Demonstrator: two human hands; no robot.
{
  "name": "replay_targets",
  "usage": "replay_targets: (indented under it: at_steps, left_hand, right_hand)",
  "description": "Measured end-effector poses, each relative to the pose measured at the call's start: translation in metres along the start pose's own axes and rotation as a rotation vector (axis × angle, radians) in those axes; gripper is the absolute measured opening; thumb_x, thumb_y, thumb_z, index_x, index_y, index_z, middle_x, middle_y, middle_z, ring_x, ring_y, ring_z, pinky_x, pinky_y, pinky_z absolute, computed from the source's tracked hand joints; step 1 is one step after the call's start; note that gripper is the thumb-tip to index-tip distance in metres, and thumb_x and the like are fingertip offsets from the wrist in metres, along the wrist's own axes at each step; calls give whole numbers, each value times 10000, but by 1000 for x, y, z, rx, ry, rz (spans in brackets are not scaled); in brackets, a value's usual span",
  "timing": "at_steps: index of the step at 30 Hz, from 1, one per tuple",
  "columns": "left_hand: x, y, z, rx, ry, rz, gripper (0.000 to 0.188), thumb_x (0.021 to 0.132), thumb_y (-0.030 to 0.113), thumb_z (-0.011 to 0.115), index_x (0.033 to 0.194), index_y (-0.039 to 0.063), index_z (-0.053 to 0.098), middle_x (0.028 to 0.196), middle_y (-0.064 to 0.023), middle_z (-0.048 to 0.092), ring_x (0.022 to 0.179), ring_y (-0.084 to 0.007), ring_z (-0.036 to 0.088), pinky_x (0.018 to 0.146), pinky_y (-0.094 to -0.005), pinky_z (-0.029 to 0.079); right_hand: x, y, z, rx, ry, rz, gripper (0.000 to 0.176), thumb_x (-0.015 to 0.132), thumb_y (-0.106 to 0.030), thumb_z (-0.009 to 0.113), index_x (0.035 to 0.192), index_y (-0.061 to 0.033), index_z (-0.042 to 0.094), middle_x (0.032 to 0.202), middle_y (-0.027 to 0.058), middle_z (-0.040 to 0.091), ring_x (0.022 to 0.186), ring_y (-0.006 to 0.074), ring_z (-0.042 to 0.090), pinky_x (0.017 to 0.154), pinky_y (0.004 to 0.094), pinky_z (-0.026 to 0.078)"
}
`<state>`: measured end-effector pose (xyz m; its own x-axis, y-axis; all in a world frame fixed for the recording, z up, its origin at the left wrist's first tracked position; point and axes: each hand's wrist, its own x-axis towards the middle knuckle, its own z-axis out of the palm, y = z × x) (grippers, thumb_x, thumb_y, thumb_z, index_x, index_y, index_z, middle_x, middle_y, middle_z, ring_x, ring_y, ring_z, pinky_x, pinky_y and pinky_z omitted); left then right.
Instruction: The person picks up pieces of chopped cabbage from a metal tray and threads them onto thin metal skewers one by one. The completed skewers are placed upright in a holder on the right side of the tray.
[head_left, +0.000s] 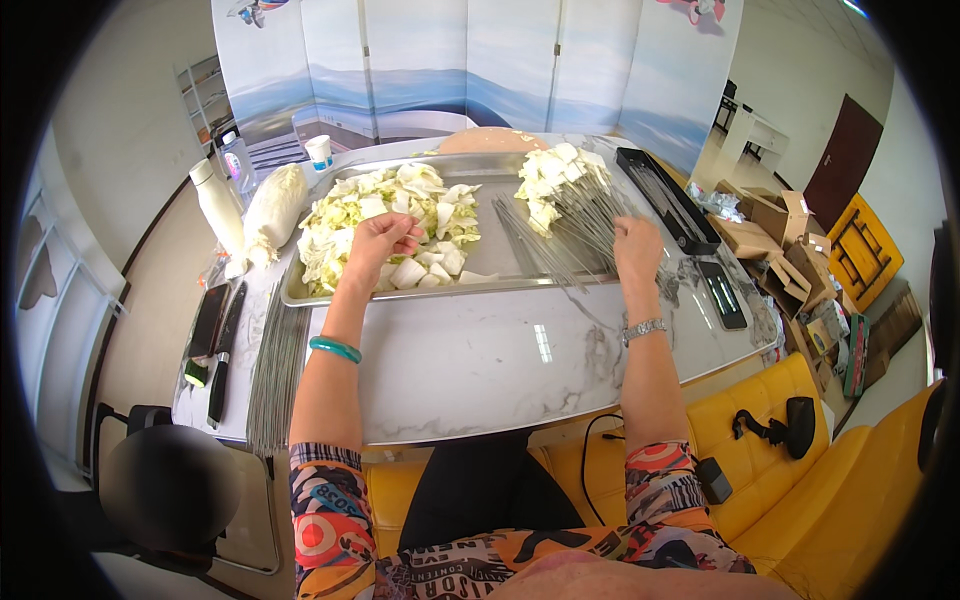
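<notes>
My left hand (384, 238) hovers over a heap of cut napa cabbage (337, 232) in the left part of a metal tray (491, 225). Its thumb and fingers are drawn together; whether a small piece is between them cannot be made out. At the tray's right edge, my right hand (638, 244) has its fingers curled beside the near ends of thin metal skewers (592, 217). Whether it pinches one is hidden. Cabbage pieces (566, 165) are threaded on the skewers' far ends. More bare skewers (536, 244) lie slanted across the tray beside them.
Left of the tray are a whole napa cabbage (276, 202), a white bottle (217, 210), a knife (225, 360) and a skewer bundle (276, 375). A black box of skewers (664, 199) and a phone (722, 296) lie right. A paper cup (319, 154) stands behind.
</notes>
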<state>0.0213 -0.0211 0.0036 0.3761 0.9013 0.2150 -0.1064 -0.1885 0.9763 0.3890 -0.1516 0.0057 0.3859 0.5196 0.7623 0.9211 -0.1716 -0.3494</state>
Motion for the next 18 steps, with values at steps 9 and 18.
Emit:
replay_targets:
  at_steps: [9, 18]
  left_hand:
    - [-3, 3, 2, 5, 22, 9, 207, 926, 180, 566, 968, -8, 642, 844, -68, 670, 677, -97, 593, 647, -228, 510]
    - [0, 2, 2, -21, 45, 1, 184, 911, 143, 580, 963, -22, 644, 821, -76, 678, 641, -103, 591, 615, -238, 518]
  right_hand:
    - [-1, -10, -6, -126, 61, -90, 76, 768, -82, 661, 829, -59, 701, 820, 119, 591, 855, 310, 537, 769, 388, 444]
    - [-10, -47, -5, 267, -79, -235, 100, 796, -110, 649, 830, -21, 680, 800, 108, 594, 837, 297, 564, 753, 393, 447]
